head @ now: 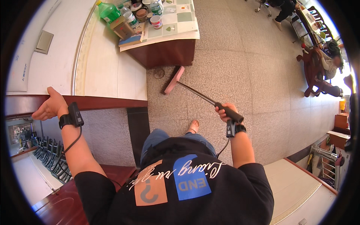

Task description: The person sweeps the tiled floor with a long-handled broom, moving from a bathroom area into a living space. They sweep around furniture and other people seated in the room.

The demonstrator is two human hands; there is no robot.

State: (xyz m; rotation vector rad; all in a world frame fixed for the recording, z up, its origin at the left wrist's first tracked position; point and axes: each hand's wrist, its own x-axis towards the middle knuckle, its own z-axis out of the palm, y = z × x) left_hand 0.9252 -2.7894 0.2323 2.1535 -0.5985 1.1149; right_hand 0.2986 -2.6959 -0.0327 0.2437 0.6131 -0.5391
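Observation:
My right hand [226,112] is closed around the black grip of a broom [202,97] with a metal handle. Its pink head [175,80] with dark bristles rests on the speckled tile floor, near the base of a dark red wooden cabinet [168,52]. At the far left my left hand [52,105] is spread beside the dark red wooden edge of a doorway, with nothing in it. Both wrists carry strapped black devices with cables. A round floor drain [159,73] lies just left of the broom head.
On the cabinet's checked cloth stand a green plastic bottle [108,11], a tin box [122,27], a book [131,39] and a paper cup [156,22]. A person [330,66] sits on a carved wooden chair [312,71] at the right; another person [284,12] is farther back. An aluminium ladder [329,166] stands lower right.

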